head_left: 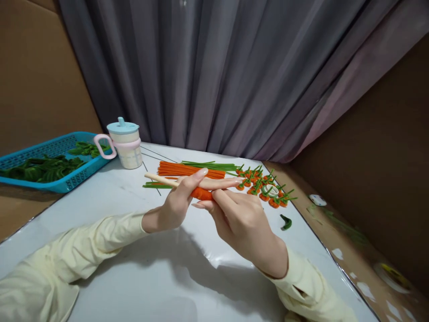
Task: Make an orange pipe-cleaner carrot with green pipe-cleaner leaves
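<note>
My left hand [176, 205] is closed around a pale wooden stick [159, 179], which points out to the left. Fuzzy orange pipe cleaner [201, 193] is wound in a tight coil over the stick. At the coil's right end my right hand [243, 219] pinches the orange material, its fingertips close against my left fingers. Behind the hands lies a bundle of orange pipe cleaners [187, 170], with green pipe cleaners [214, 165] beyond it. To the right sit several small orange pieces with green stems [254, 185], and a white ring [271, 191] rests among them.
A blue basket [63, 184] with green curled pieces stands at the left, beside a lidded cup [129, 150] with a pink handle. One green curled piece [286, 222] lies on the white table [140, 277]. A grey curtain [208, 76] hangs behind. Scraps [365, 290] lie beyond the right edge.
</note>
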`<state>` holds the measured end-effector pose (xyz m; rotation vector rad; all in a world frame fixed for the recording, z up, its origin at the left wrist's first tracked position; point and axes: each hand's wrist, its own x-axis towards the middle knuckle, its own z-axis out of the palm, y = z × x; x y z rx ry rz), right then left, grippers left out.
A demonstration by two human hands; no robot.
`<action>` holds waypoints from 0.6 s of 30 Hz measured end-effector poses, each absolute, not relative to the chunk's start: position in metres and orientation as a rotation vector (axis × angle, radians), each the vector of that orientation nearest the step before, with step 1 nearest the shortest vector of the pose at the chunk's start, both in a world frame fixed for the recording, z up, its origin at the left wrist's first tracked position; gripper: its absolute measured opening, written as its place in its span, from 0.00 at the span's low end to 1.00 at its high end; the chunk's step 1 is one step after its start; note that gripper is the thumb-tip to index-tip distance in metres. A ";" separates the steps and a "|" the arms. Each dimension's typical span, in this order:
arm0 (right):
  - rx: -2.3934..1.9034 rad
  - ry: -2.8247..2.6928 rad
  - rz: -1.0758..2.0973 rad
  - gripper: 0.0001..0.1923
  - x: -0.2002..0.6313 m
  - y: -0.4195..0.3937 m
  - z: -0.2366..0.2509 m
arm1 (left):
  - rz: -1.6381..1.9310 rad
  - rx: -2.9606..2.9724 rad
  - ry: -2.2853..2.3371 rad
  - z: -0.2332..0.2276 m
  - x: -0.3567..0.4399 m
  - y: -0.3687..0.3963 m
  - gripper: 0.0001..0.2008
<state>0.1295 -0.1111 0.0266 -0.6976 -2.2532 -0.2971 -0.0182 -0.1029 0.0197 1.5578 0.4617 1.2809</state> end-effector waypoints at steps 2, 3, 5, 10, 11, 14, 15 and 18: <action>-0.722 -2.244 -0.127 0.18 0.128 -0.102 0.011 | 1.301 1.451 0.481 0.006 -0.015 -0.099 0.26; -0.739 -2.242 0.010 0.19 0.127 -0.097 0.001 | 1.276 1.407 0.517 -0.004 -0.014 -0.096 0.25; -0.771 -2.204 0.318 0.20 0.126 -0.085 -0.020 | 1.229 1.355 0.619 -0.028 -0.013 -0.089 0.23; -0.707 -2.028 0.841 0.18 0.120 -0.073 -0.062 | 1.175 1.413 0.746 -0.075 -0.014 -0.082 0.23; -0.674 -2.002 0.919 0.18 0.119 -0.074 -0.067 | 1.132 1.464 0.735 -0.079 -0.015 -0.082 0.22; -0.607 -1.929 0.984 0.18 0.115 -0.077 -0.078 | 1.054 1.528 0.769 -0.080 -0.016 -0.085 0.24; -0.591 -1.918 0.957 0.18 0.114 -0.077 -0.081 | 1.015 1.566 0.782 -0.080 -0.016 -0.086 0.24; -0.534 -1.937 0.864 0.19 0.112 -0.075 -0.095 | 1.050 1.638 0.651 -0.080 -0.016 -0.084 0.21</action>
